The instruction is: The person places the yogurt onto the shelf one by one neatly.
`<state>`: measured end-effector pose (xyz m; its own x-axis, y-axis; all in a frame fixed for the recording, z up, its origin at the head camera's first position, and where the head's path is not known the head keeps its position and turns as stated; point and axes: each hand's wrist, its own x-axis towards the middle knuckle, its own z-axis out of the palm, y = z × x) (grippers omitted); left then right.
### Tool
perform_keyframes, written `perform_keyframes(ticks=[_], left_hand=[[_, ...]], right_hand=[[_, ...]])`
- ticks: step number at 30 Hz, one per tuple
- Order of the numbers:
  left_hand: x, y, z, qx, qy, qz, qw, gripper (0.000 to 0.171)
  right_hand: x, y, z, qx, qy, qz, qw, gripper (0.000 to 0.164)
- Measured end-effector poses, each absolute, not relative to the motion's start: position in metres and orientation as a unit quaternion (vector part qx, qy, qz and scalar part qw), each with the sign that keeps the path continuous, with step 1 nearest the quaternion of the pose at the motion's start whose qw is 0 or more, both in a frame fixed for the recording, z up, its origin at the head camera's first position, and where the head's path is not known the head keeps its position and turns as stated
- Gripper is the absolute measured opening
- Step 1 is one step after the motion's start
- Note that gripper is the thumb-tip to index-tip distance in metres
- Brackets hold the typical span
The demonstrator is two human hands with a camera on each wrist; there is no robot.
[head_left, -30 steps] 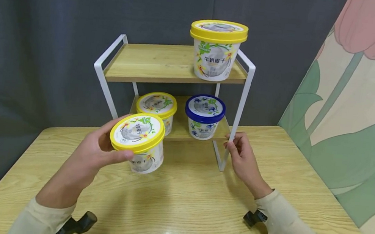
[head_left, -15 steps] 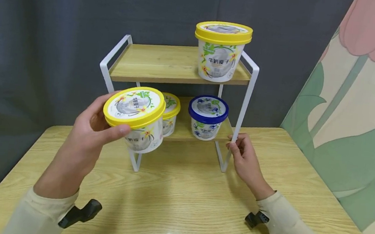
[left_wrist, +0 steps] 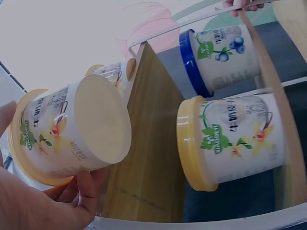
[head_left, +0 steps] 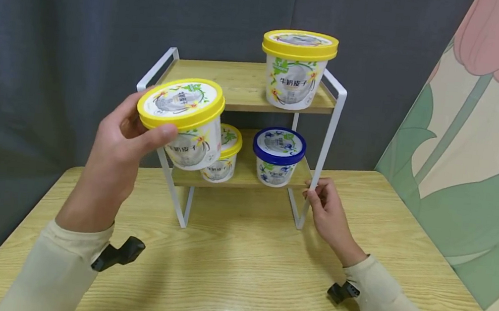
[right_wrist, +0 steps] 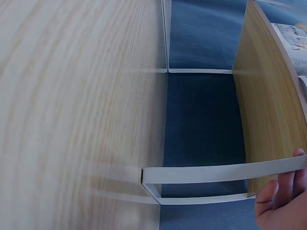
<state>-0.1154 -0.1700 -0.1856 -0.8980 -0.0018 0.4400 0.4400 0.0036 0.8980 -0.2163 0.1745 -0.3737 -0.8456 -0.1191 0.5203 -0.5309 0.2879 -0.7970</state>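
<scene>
My left hand (head_left: 118, 142) grips a white tub with a yellow lid (head_left: 183, 133), thumb on the near side, held in the air in front of the shelf's left part. Its bare bottom shows in the left wrist view, close to the upper board. My right hand (head_left: 328, 209) pinches the front right leg of the two-tier shelf (head_left: 324, 143), just below the lower board. Another yellow-lidded tub (head_left: 295, 84) stands on the upper board at the right. On the lower board are a third yellow-lidded tub (head_left: 225, 165), partly hidden, and a blue-lidded tub (head_left: 278, 158).
The shelf has wooden boards and a white metal frame, and stands on a wooden table (head_left: 238, 266). Behind it hangs a dark curtain (head_left: 219, 10). A wall with a painted flower (head_left: 469, 148) runs along the right side.
My left hand has raised the yellow-lidded tub from below the lower board's level to the upper board's front edge, slightly leftward. My right hand keeps its hold on the shelf leg.
</scene>
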Motion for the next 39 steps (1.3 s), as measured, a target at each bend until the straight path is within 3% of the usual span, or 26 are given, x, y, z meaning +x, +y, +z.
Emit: perform_keyframes(ticks=[10, 25, 39], left_hand=[[-0.125, -0.161, -0.174, -0.161, -0.657, -0.703, 0.217, 0.057], [-0.136, -0.149, -0.16, -0.187, -0.603, -0.737, 0.242, 0.067], [-0.145, -0.139, -0.146, -0.156, -0.622, -0.724, 0.255, 0.071]], right_hand=[[-0.215, 0.178, -0.373, 0.203, -0.782, 0.559, 0.186, 0.019], [-0.215, 0.178, -0.376, 0.209, -0.782, 0.556, 0.189, 0.018], [-0.215, 0.175, -0.373, 0.216, -0.777, 0.562, 0.184, 0.018]])
